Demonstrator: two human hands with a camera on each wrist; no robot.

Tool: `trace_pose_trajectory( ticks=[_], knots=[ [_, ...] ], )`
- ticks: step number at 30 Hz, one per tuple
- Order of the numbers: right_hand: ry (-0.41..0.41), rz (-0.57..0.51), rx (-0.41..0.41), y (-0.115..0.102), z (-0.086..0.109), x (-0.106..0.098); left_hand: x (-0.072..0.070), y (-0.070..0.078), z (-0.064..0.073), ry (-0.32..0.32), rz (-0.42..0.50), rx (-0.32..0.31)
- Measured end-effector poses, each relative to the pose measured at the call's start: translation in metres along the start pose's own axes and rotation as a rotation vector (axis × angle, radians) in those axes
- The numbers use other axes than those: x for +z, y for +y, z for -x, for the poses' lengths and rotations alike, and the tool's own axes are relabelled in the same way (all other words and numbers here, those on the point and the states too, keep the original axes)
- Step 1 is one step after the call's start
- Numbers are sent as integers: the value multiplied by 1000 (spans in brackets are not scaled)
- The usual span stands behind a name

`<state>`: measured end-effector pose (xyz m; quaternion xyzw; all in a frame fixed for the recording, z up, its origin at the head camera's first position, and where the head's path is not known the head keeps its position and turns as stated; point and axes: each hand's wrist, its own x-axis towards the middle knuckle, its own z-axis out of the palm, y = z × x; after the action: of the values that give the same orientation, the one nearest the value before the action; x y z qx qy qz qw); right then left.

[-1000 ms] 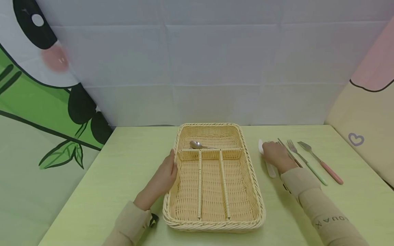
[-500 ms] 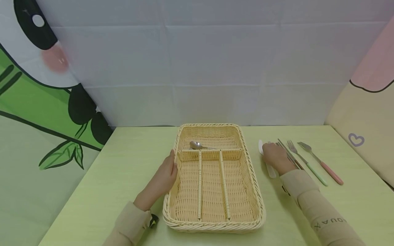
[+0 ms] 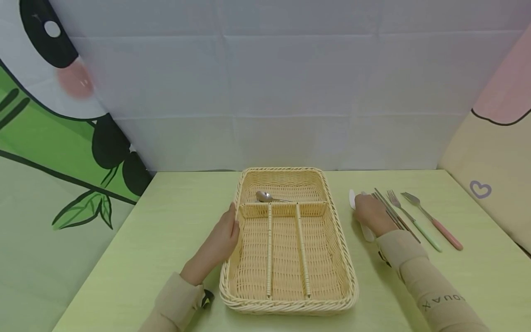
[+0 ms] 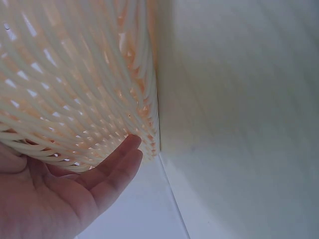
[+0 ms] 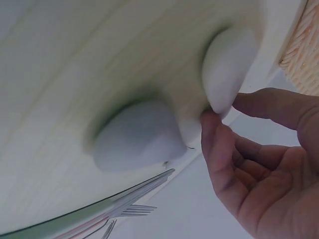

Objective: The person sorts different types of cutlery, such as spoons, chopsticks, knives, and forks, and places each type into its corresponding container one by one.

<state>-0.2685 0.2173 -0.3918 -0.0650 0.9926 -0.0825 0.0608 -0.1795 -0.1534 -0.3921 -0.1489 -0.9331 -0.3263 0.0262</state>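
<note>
A pale wicker basket (image 3: 286, 302) with dividers stands in the middle of the table. My left hand (image 3: 217, 240) holds its left side at the rim; in the left wrist view, fingers (image 4: 117, 169) lie along the woven outer wall. My right hand (image 3: 373, 214) is low over two white utensils. In the right wrist view, thumb and forefinger pinch one white utensil (image 5: 229, 69) near its narrow part. A second white rounded piece (image 5: 139, 137) lies beside it. The fist hides most of both utensils in the head view.
A metal spoon (image 3: 265, 197) lies in the basket's far compartment. Right of my right hand are dark, thin chopsticks (image 3: 396, 216), a green-handled fork (image 3: 415, 222) and a pink-handled utensil (image 3: 435, 223). A cloth backdrop (image 3: 290, 101) rises behind the table.
My right hand has shifted very slightly, and more of the chopsticks shows beside it. The left hand and basket stay in place.
</note>
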Motion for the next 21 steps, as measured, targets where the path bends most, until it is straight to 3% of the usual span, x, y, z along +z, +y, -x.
trace_pose_trajectory(
  ticks=[21],
  knots=[
    [-3,-121,41,3,-1,4,0,1,0,0,6,-10]
  ],
)
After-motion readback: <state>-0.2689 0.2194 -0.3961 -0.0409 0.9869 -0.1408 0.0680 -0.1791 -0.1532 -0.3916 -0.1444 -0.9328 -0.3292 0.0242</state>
